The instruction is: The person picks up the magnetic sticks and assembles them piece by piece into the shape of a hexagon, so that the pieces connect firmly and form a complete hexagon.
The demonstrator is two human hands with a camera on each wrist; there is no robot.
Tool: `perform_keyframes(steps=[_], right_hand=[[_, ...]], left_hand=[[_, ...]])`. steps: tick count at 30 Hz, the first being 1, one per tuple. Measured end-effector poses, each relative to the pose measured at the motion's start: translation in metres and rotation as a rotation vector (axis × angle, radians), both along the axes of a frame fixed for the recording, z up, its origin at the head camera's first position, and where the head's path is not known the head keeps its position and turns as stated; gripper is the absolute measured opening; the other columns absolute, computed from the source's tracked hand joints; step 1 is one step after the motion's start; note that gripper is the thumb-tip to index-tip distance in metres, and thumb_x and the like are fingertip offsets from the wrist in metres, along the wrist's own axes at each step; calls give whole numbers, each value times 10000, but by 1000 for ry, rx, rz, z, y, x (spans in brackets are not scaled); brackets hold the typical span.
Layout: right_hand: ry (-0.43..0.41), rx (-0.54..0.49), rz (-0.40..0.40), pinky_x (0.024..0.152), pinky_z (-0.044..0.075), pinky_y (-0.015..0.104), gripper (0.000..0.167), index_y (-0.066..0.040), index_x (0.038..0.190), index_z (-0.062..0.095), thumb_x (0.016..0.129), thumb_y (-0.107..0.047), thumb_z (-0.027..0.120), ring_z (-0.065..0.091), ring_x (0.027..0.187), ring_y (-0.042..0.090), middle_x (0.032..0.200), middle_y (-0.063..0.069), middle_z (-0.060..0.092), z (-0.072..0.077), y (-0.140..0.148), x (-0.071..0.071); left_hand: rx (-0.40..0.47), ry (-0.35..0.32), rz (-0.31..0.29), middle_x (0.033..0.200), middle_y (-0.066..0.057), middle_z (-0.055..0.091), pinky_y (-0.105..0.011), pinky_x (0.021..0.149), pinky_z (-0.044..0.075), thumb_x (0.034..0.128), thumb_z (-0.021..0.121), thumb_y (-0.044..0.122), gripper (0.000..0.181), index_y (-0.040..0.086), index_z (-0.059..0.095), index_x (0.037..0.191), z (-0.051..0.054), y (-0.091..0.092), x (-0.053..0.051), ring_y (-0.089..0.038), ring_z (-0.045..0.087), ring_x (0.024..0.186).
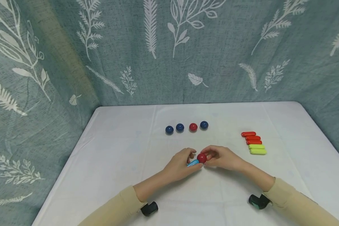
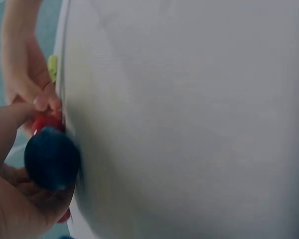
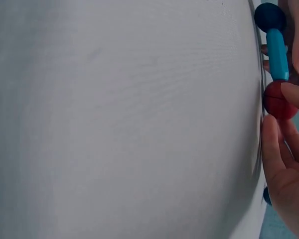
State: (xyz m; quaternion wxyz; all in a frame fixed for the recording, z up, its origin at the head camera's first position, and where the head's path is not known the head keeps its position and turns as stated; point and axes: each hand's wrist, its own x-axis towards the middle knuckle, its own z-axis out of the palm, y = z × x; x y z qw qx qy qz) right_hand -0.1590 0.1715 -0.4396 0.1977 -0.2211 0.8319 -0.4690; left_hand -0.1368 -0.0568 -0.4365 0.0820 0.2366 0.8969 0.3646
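Note:
A light blue stick (image 3: 277,54) joins a dark blue ball (image 3: 270,17) at one end and a red ball (image 3: 279,101) at the other. My left hand (image 1: 181,165) curls round the stick and the blue ball, which the head view hides behind the fingers. With thumb and fingertips, my right hand (image 1: 223,157) pinches the red ball (image 1: 201,158). In the left wrist view the blue ball (image 2: 52,159) is nearest the camera, with the red ball partly hidden behind it.
Beyond the hands, three dark blue balls (image 1: 180,127) and one red ball (image 1: 193,127) stand in a row on the white table (image 1: 115,150). To the right lie several short sticks, red ones (image 1: 253,138) and two yellow-green ones (image 1: 258,151). A patterned curtain (image 1: 164,78) hangs behind.

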Motion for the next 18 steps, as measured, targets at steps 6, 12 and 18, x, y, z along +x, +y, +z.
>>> perform_keyframes(steps=[6,12,18], right_hand=[[22,15,-31,755,504,251,331,-56,1204,635,892,-144,703,599,879,191,964,21,661,4,16,0],[195,107,-211,794,520,318,234,-87,1150,679,920,-123,663,603,936,200,1075,38,677,12,44,-3],[430,277,-415,815,489,510,218,-25,1118,684,913,-95,658,590,990,357,1108,197,655,21,80,-16]], left_hand=[[-106,91,-14,1132,-39,610,-307,791,505,907,662,420,526,90,561,1303,-2,16,-5,-145,577,950],[-123,127,-23,1089,-10,614,-261,789,495,927,658,381,400,133,626,1239,-9,15,-6,-118,565,926],[-51,106,-32,1053,-8,620,-235,786,482,913,690,336,396,107,638,1231,-12,7,-4,-112,545,894]])
